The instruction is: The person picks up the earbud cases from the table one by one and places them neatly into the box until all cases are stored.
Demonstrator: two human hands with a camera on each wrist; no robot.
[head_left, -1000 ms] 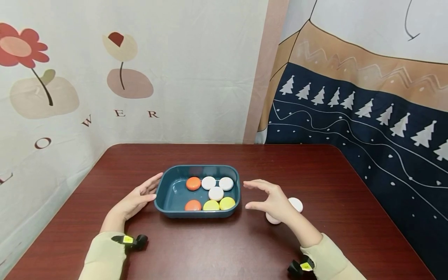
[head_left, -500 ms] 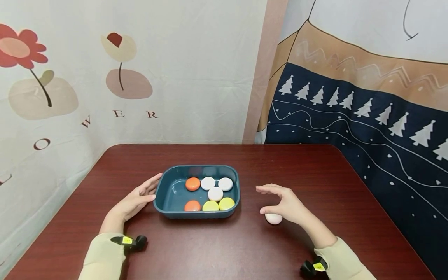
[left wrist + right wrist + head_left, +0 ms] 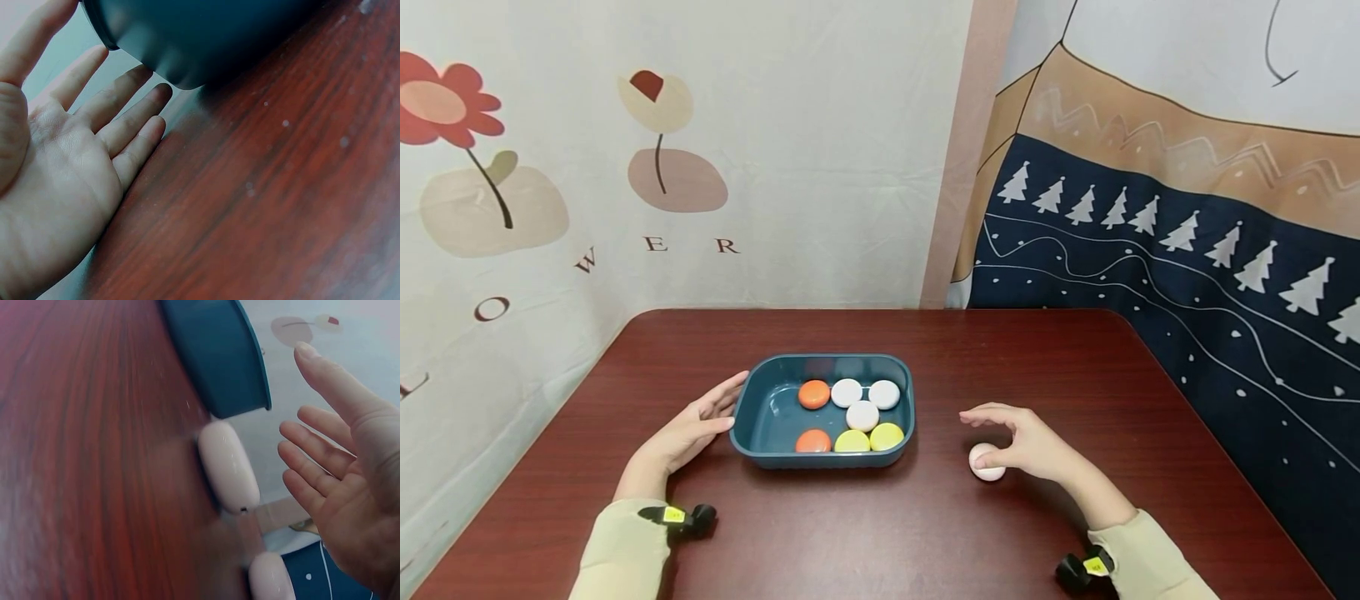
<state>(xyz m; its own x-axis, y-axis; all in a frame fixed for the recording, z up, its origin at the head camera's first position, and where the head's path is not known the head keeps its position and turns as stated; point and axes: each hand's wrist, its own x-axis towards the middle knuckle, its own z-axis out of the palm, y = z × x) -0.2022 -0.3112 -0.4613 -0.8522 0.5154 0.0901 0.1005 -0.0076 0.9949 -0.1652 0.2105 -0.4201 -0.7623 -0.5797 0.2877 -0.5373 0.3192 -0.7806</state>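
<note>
A dark teal tray (image 3: 767,421) stands mid-table, holding orange, white and yellow rounded discs in the head view. My left hand (image 3: 688,433) lies along the tray's left end with extended fingers, the fingertips right at its wall. To the right of the tray my right hand (image 3: 1030,446) hovers with thumb and fingers spread, holding nothing. Its thumb overlaps a white disc (image 3: 983,474) on the table in that view. The right wrist view has two pale discs beside the palm, one nearer the tray (image 3: 227,465) and another disc (image 3: 271,578) at the bottom edge, which the hand hides from the head camera.
The dark red wooden table (image 3: 880,533) carries the tray and loose discs. Behind its far edge hang a pale printed cloth (image 3: 835,167) and, to the right, a navy cloth with white trees (image 3: 1075,258).
My right hand has moved rightward and slightly nearer, away from the tray, bringing its thumb over a white disc. A second loose disc has gone out of sight behind it. My left hand stays put.
</note>
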